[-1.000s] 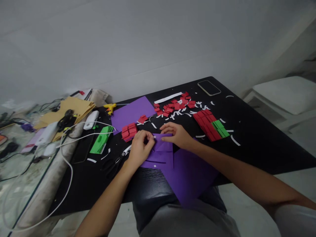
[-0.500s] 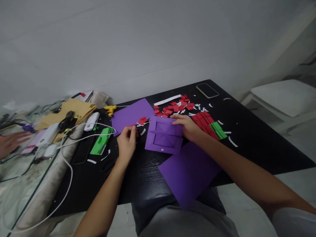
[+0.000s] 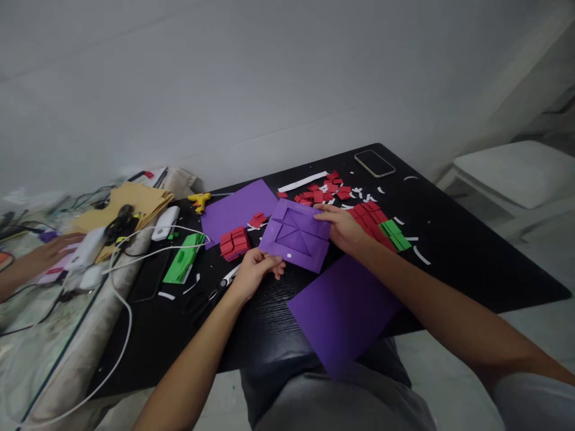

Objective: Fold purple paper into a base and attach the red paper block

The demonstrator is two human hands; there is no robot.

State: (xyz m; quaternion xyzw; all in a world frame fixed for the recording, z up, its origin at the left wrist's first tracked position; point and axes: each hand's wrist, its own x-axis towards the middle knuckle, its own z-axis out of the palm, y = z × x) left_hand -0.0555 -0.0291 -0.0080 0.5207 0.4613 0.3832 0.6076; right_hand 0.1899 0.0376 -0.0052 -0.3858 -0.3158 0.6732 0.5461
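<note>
I hold a folded purple paper piece [image 3: 295, 234] with creased flaps above the black table [image 3: 467, 257]. My left hand [image 3: 255, 272] grips its near left corner. My right hand [image 3: 344, 228] grips its right edge. A flat purple sheet [image 3: 344, 311] lies just in front of me, hanging over the table's near edge. Another purple sheet [image 3: 236, 208] lies behind the folded piece. A stack of small red paper squares [image 3: 234, 242] sits just left of my left hand.
Scattered red squares [image 3: 326, 190], white paper strips and a red-and-green row [image 3: 381, 224] lie right. Scissors [image 3: 211, 293], green paper [image 3: 184, 257], a yellow glue gun [image 3: 200, 199] and white cables lie left. A phone [image 3: 374, 163] sits far right. Another person's hand [image 3: 42, 257] reaches at left.
The folded purple piece was lifted off the flat sheet and moved back. My left hand went to the red stack, then returned to grip the piece's corner. The other person's hand appeared at left.
</note>
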